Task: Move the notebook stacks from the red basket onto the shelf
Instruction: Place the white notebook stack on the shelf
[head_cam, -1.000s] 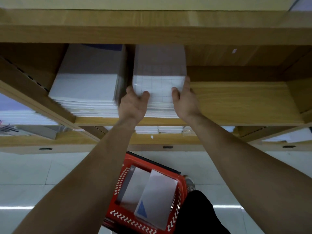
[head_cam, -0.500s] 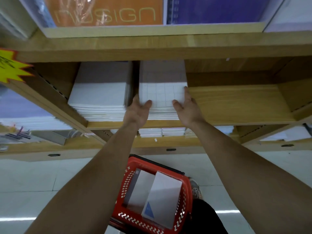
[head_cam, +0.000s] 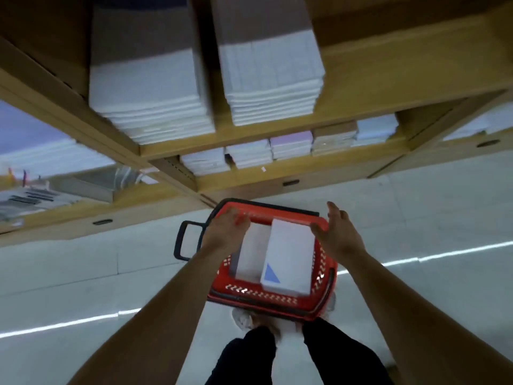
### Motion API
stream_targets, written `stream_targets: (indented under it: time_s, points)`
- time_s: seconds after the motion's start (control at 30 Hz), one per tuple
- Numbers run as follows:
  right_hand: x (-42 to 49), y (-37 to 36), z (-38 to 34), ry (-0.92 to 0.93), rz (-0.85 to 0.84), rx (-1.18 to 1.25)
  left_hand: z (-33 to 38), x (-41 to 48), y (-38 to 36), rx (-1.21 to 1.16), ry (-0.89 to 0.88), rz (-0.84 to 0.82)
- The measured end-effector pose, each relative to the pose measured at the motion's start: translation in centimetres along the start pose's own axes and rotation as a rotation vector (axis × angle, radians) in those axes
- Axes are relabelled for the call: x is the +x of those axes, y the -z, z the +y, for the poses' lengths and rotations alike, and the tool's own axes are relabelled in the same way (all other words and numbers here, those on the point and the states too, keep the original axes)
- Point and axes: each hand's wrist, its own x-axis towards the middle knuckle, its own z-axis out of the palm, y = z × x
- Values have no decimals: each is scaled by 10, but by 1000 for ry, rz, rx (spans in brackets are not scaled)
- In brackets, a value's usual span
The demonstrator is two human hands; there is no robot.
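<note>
Both hands over red basket (head_cam: 266,298), low by the feet. L hand (head_cam: 227,232) at far-left corner, R hand (head_cam: 337,234) at far-right. Each grip is wide open, fingers loose, nothing held.

Inside are two lots: stack w/ blue triangle (head_cam: 288,262) on right, plain stack (head_cam: 254,251) on left, touching and seemingly partly under it.

Judgement: take the top one first. Palms on both long edges, even squeeze, lift level so covers don't fan.

Shelf (head_cam: 388,79) has bare board right of shelved stacks (head_cam: 272,79).
</note>
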Motion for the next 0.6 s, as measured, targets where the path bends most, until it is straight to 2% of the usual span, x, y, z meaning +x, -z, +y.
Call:
stream_targets:
  time_s: [0.1,0.33,0.5,0.6]
  points:
    - [9,-31,33,-62,-24,74,-23,9,-50,124,36,-84]
    - [61,-147,126,-172,-70,19,-102,62,-185,60,159,-154]
    - [83,-233,182,-258,-95,10,-152,98,-262,70,156,-176]
    - [96,-271,194,-210,-72,96,-167,114,-295,52,160,-205]
